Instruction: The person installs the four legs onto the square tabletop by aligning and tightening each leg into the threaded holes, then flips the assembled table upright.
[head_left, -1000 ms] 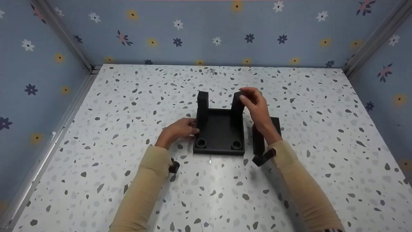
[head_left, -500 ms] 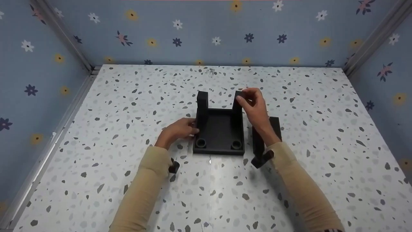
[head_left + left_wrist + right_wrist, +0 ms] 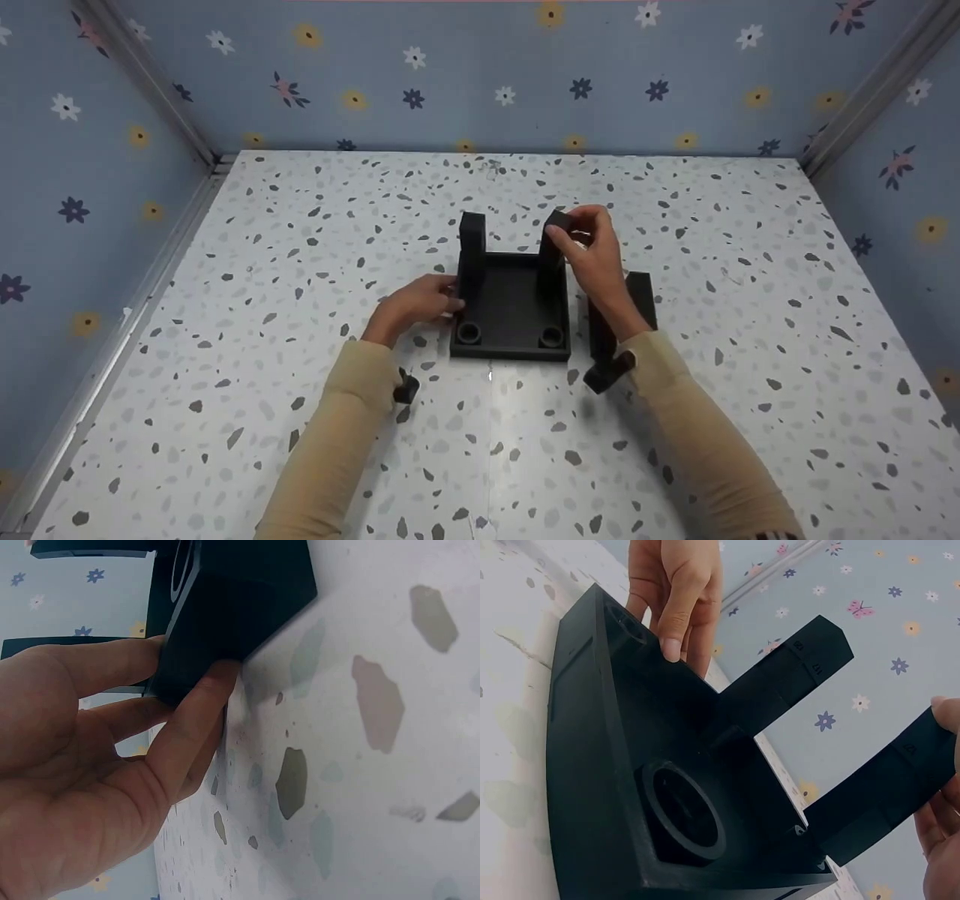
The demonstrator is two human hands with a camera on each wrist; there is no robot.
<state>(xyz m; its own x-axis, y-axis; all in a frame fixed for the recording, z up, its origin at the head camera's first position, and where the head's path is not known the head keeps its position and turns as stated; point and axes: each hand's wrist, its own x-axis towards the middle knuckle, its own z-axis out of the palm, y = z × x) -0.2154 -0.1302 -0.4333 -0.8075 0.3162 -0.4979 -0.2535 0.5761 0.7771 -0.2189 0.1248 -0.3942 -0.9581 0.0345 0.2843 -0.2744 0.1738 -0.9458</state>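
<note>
A square black base (image 3: 514,307) with a raised rim lies on the table, two round sockets (image 3: 469,333) at its near corners. At its far left corner a black leg (image 3: 472,240) stands upright. My left hand (image 3: 420,298) grips the base's left side; in the left wrist view its fingers (image 3: 199,709) wrap the outer wall, and in the right wrist view the thumb is over the rim. My right hand (image 3: 600,255) pinches the top of a second leg (image 3: 885,791), whose lower end is at the far right corner. That leg leans slightly.
Right of the base, partly under my right forearm, lie black bars (image 3: 641,289) like the legs. Dark camera mounts (image 3: 406,388) stick out at both wrists. Flowered blue panels (image 3: 480,75) enclose the speckled white table (image 3: 300,225) at the back and sides.
My right hand has shifted slightly left, and the leg in it has changed its tilt a little. The left hand and the base have stayed put.
</note>
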